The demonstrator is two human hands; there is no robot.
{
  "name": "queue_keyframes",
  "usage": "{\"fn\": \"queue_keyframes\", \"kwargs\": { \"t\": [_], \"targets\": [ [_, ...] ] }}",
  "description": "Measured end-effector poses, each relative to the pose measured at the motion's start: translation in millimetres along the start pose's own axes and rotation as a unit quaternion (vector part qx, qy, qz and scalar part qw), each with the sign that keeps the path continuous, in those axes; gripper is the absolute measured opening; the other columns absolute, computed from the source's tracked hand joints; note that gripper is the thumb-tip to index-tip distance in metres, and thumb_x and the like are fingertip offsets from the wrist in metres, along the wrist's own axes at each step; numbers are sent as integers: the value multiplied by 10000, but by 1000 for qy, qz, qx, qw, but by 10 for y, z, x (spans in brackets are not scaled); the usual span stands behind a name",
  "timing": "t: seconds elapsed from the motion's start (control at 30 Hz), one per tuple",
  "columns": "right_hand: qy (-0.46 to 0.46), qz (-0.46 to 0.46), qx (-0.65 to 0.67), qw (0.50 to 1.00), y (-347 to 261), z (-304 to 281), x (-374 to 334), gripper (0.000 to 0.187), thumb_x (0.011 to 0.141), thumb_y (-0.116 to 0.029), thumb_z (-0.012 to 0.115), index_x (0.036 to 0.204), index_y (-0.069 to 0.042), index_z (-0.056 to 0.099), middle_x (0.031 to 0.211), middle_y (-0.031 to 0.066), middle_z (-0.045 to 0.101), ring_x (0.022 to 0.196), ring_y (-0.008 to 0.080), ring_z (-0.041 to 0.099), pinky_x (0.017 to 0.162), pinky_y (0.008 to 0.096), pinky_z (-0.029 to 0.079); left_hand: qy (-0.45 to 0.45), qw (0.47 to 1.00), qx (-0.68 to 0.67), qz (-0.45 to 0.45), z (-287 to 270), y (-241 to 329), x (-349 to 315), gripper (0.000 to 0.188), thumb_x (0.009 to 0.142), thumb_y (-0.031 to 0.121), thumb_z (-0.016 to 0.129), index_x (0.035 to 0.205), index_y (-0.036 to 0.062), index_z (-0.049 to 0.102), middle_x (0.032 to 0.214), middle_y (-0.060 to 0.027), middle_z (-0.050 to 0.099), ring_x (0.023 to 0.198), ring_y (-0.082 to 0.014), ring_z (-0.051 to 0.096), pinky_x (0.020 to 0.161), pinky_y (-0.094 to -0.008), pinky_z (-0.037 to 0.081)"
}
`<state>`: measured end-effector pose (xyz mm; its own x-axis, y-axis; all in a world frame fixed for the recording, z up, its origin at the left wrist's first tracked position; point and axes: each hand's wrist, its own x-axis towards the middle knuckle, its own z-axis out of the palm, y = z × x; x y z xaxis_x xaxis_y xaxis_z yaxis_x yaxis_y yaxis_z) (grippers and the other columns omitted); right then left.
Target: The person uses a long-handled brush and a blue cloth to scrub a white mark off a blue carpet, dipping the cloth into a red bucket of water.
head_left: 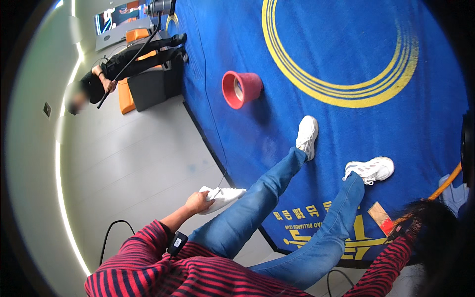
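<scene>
From my distant seat at the rig, I see the left hand (199, 202) curled closed around one end of a white, elongated object (225, 197), thumb and fingers pressed to its surface; I cannot tell exactly what the object is. It shows over the pale grey plank floor (148, 153), just beside a leg in blue denim jeans (260, 194), its far tip overlapping the denim in my view; whether the two touch, I cannot say. A small black box on a strap (177, 243) sits on the left forearm, below a red-and-navy striped sleeve. At lower right, dark hair covers most of the right hand (412, 226), so I cannot tell how far open it is or what it grips; nearest to it are a slim orange pole (448, 181) and a flat, pale wooden piece with a red end (379, 215) on the bright blue carpet (341, 133). Two white laced sneakers (308, 134) stand on that carpet, with yellow lettering (309, 213) near the jeans and a yellow ringed circle beyond. A red round plastic bucket (242, 89) rests well apart from both hands. At upper left, a person in black clothing (111, 67) holds a thin dark rod (129, 63).
</scene>
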<state>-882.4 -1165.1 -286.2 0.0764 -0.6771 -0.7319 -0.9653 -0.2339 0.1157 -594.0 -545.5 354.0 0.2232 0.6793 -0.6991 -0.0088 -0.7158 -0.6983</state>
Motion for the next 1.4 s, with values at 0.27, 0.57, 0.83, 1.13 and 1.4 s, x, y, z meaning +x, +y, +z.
{"fn": "queue_keyframes", "kwargs": {
  "t": [0.27,0.57,0.83,1.13,1.4],
  "targets": [
    [-31,-78,127,988,147,-293,-397,315,835,-312,526,862,2,518,782,135,533,693,191,511,611,301,414,41,994,-83,51,219,-332,201,334,776,345,579,872,25,589,605,-85,627,638,-259,636,656,-361,504],
    [0,-48,271,962,201,-1424,-3476,269,844,-241,545,693,-38,454,412,66,420,299,157,400,288,299,313,66,961,-229,139,-161,-582,215,385,754,369,567,1018,88,580,833,-179,626,826,-337,600,747,-422,471],
    [15,-155,157,975,106,-2113,-5332,239,773,-189,591,873,17,523,536,81,475,405,213,429,380,325,347,180,882,-358,248,-615,-964,242,293,760,318,562,942,91,599,637,-73,629,634,-229,635,649,-363,492],
    [-21,-293,220,930,-2018,-3189,-7107,183,728,-84,639,675,8,490,494,32,425,356,121,395,327,289,310,208,764,-545,276,-1299,-1933,354,333,726,346,605,943,95,596,849,-172,626,830,-340,599,726,-440,471],
    [68,-450,214,865,-3411,-3516,-7136,207,725,-116,651,639,-3,499,505,39,471,420,133,435,413,316,364,332,683,-613,215,-1550,-2465,429,352,724,329,628,994,105,599,813,-143,639,767,-308,624,677,-405,485]
  ]
}}
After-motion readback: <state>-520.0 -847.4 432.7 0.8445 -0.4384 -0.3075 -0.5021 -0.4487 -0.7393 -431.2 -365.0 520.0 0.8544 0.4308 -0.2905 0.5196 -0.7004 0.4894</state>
